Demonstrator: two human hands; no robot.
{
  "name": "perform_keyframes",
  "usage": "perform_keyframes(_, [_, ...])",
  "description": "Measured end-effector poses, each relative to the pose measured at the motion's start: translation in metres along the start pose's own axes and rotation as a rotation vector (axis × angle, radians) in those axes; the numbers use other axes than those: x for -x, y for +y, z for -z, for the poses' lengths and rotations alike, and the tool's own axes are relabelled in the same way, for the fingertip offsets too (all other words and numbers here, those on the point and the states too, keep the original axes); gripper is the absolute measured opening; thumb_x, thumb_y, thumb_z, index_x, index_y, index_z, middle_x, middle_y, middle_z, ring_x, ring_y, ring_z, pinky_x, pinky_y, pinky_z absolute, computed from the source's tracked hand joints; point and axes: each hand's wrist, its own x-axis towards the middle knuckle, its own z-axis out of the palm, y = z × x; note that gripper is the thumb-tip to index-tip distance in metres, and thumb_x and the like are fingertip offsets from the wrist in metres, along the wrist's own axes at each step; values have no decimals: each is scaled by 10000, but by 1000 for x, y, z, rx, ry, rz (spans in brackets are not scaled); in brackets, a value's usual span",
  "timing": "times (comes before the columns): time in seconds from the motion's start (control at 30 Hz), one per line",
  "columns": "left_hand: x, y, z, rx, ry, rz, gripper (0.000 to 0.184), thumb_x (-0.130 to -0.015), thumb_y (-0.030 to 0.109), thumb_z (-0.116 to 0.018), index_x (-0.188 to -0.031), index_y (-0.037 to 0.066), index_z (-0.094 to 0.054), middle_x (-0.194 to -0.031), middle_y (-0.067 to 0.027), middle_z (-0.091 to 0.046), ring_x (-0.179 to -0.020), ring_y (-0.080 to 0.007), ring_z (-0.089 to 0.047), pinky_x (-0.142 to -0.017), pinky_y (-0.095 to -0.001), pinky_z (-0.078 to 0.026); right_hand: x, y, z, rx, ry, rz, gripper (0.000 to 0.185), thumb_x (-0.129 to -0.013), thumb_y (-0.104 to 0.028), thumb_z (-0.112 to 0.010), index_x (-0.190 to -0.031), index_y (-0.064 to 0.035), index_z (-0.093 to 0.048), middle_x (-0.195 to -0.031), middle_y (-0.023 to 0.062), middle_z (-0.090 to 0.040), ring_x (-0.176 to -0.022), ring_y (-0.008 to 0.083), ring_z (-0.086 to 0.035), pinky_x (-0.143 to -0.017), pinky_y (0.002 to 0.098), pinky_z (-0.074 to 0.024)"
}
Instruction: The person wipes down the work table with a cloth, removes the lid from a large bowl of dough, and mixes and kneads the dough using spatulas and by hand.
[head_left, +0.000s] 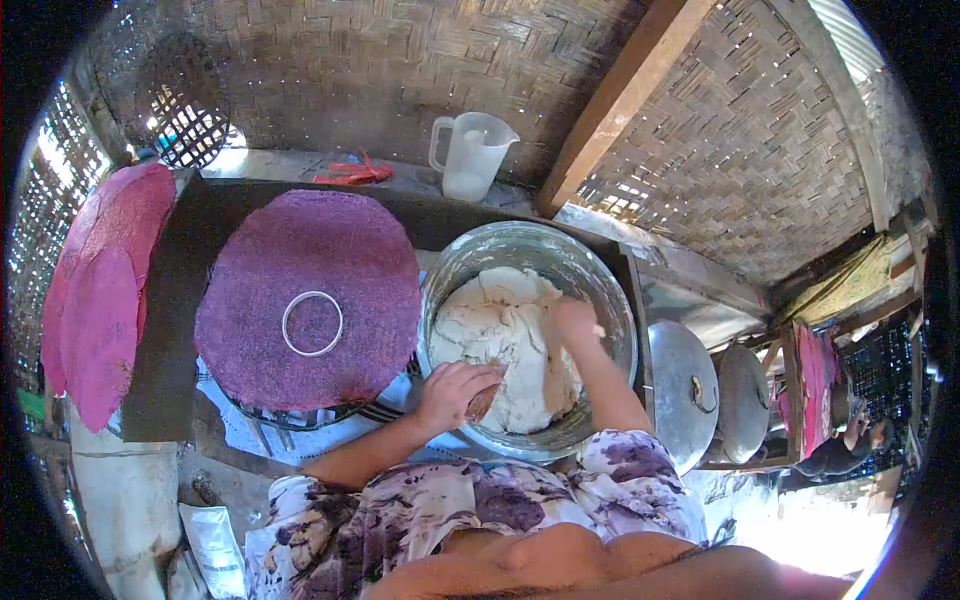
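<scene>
A big mass of white dough (508, 330) fills much of a round metal basin (610, 275) in front of me. My right hand (577, 322) is closed into the right side of the dough, with a white bit stuck to it. At the basin's near left rim, my left hand (455, 393) is curled around a small brown, rounded thing (482, 403) whose kind I cannot make out. Left of the basin lies a large purple round sheet (310, 260) with a thin white ring (312, 323) on top of it.
A translucent pitcher (474, 158) stands on the ledge behind the basin, with a red item (355, 172) beside it. Pink sheets (105, 300) hang over the left edge. Metal lids (683, 395) stand to the right. A wooden post (625, 105) slants along the woven wall.
</scene>
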Motion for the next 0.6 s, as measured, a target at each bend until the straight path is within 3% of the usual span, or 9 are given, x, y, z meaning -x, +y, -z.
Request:
perform_keyframes(0.13, [1, -3, -6, 2, 41, -24, 504, -609, 133, -653, -1096, 171, -530, -1094, -20, -546, -949, -229, -522, -791, -366, -384, 41, -5, 16, 72, -4, 163, 115, -708, -138, -552, -758, -88, -642, -719, 111, -638, -674, 243, -647, -507, 368, -501])
perform_keyframes(0.27, [1, -3, -4, -19, 22, -25, 556, -582, 120, -675, -1112, 175, -519, -1104, -23, -541, -951, -235, -520, -788, -371, -382, 45, 27, 92, 73, 80, -29, 143, -742, -142, -519, -744, -58, -635, -718, 123, -639, -661, 262, -645, -543, 366, -508])
perform_keyframes(0.47, [0, 1, 3, -2, -23, -12, 550, -586, 118, -678, -1111, 179, -525, -1108, -25, -542, -959, -239, -519, -794, -373, -382, -22, 41, 26, -16, 172, -63, 118, -731, -108, -510, -715, -72, -621, -735, 136, -631, -646, 274, -627, -535, 385, -487])
perform_keyframes(0.6, [0, -4, -2, -17, 24, -25, 472, -640, 142, -662, -1094, 175, -538, -1084, -21, -555, -939, -231, -529, -787, -369, -388, -51, 0, 2, 51, 27, 45, 162, -749, -125, -494, -734, -56, -640, -745, 152, -637, -668, 283, -636, -564, 391, -497])
